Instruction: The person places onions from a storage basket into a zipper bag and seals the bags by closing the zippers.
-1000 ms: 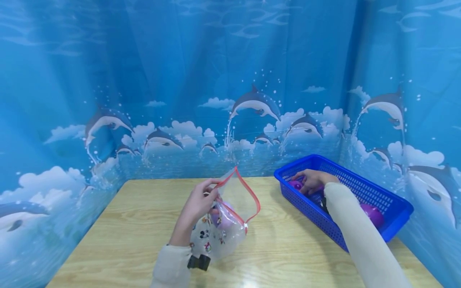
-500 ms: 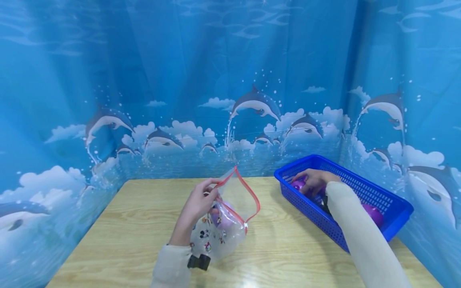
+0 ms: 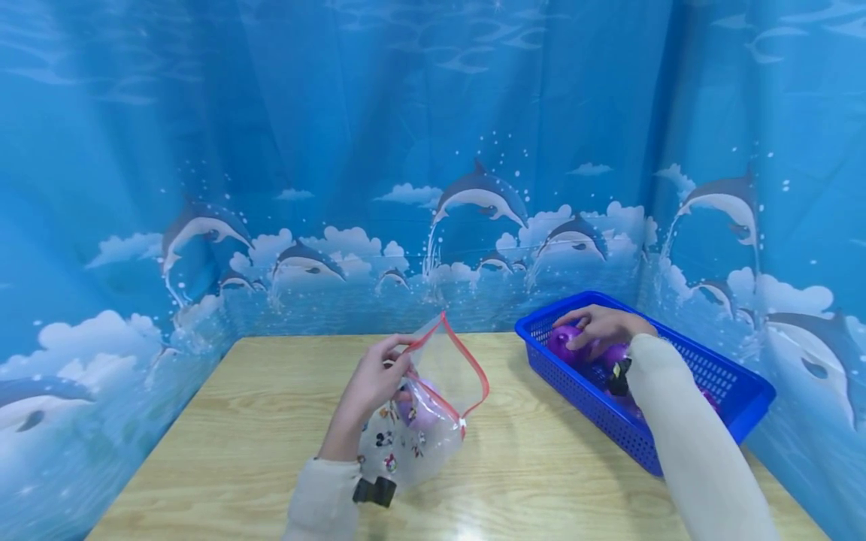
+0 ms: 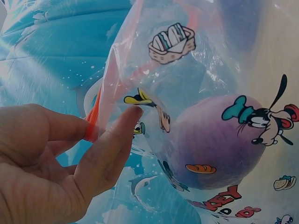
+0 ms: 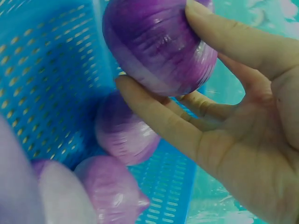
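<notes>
2 hands are at work, well apart from each other. The right hand point(image 3: 604, 324) is over the near-left end of the blue basket point(image 3: 710, 366), which sits on the right side of the wooden bench point(image 3: 257, 406). Its fingers point(image 5: 159, 116) and thumb are curled round a purple onion point(image 5: 156, 44) — the right wrist view shows the onion held clear of the basket floor, with the thumb on top and the fingers underneath. At least 3 more purple onions point(image 5: 124, 130) lie in the basket below it, close together against the perforated wall.

The left hand point(image 3: 368, 387) is near the middle of the bench and pinches the red-edged rim of a clear zip bag point(image 3: 422, 421). In the left wrist view the thumb and forefinger point(image 4: 110, 149) clamp the red strip between them, and the bag hangs open, its mouth standing up above the hand. The bag is printed with small cartoon figures, and 1 purple onion in the bag point(image 4: 212, 140) rests low inside it — seen through the plastic. The bag's bottom sits on the bench just beside the left wrist.

A blue curtain with dolphins point(image 3: 473, 195) and clouds closes in the bench on 3 sides.
</notes>
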Motion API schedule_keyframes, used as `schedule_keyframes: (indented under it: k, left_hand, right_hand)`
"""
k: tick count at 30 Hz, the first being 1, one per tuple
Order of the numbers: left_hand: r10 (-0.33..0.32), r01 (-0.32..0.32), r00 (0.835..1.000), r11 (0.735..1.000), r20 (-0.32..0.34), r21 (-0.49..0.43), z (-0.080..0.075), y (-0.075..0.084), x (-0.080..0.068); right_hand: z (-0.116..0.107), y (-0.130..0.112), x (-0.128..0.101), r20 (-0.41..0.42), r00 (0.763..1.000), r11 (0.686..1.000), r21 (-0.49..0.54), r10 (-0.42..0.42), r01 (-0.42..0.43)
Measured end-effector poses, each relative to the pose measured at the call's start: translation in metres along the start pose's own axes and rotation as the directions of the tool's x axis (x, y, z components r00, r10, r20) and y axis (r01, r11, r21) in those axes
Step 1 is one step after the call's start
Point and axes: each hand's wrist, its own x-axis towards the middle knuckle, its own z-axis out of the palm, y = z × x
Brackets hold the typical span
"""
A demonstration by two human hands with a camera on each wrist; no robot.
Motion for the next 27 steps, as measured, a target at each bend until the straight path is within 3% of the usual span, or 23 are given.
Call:
schedule_keyframes:
  k: [6, 12, 19, 27]
  left_hand:
    - [-0.010, 0.010, 1.000, 1.000, -0.001, 0.006, 0.001, 0.001, 0.000]
    - [-0.013, 0.013, 1.000, 1.000, 0.004, 0.005, 0.001, 0.001, 0.000]
    - [-0.014, 0.014, 1.000, 1.000, 0.005, 0.001, 0.001, 0.001, 0.000]
    - [-0.014, 0.014, 1.000, 1.000, 0.006, -0.010, 0.001, 0.000, 0.000]
  right_hand:
    - [-0.010, -0.002, -0.009, -0.028, 0.999, 0.999, 0.027, -0.019, 0.020]
    - [-0.017, -0.010, -0.019, -0.039, 0.997, 0.998, -0.025, -0.061, 0.060]
    - [-0.020, -0.030, -0.030, -0.050, 0.993, 0.995, -0.021, -0.103, 0.102]
    - [-0.011, -0.060, -0.037, -0.042, 0.984, 0.980, -0.109, -0.172, 0.166]
